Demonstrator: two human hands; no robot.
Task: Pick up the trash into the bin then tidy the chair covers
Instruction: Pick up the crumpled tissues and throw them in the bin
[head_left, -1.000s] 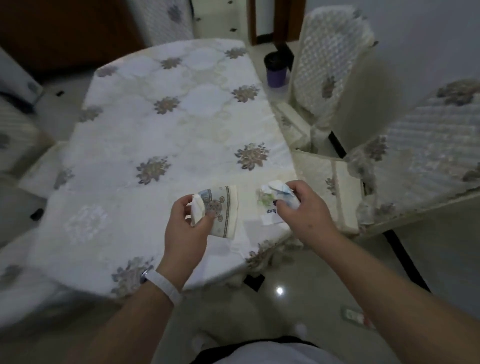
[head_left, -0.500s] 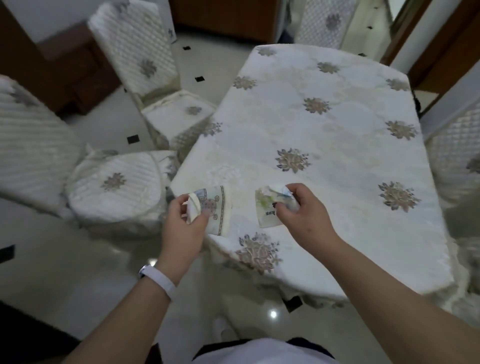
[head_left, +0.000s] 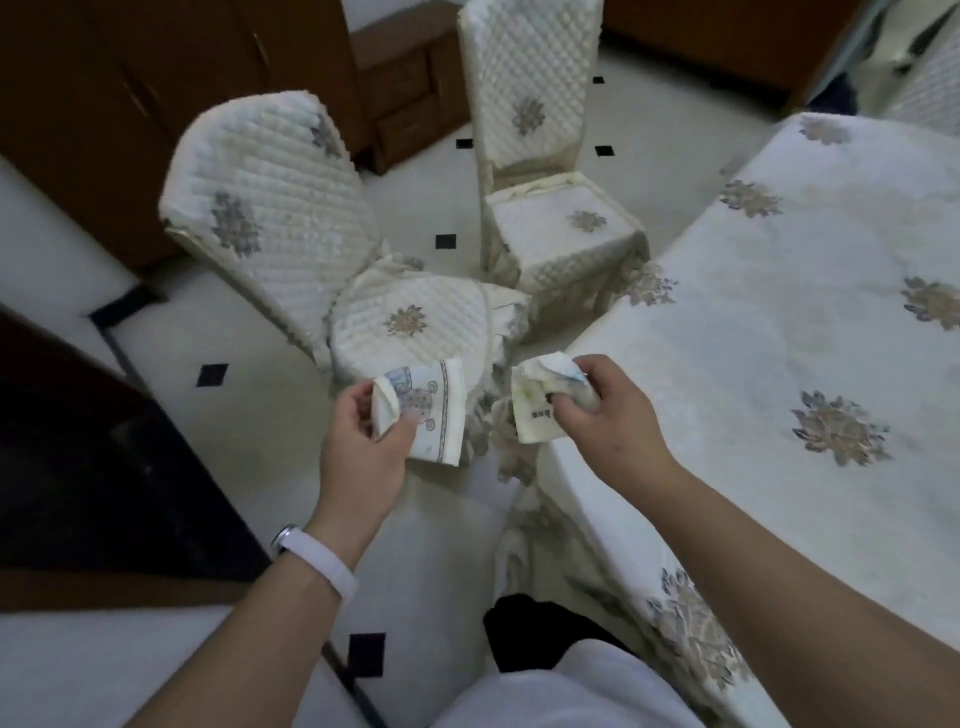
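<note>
We log left hand pinching patterned paper, right hand clutching crumpled wrapper, both beside table; binning pending (bin unseen), chair covers untidied.

Two crumpled white paper scraps, three cream quilted covered chairs and one floral-clothed table are showing.

The right hand hides much of the crumpled wrapper, and the dark print on it is too small to read. The left hand covers one end of the patterned paper. The table is cut off by the right edge, and the farther chair by the top edge.
</note>
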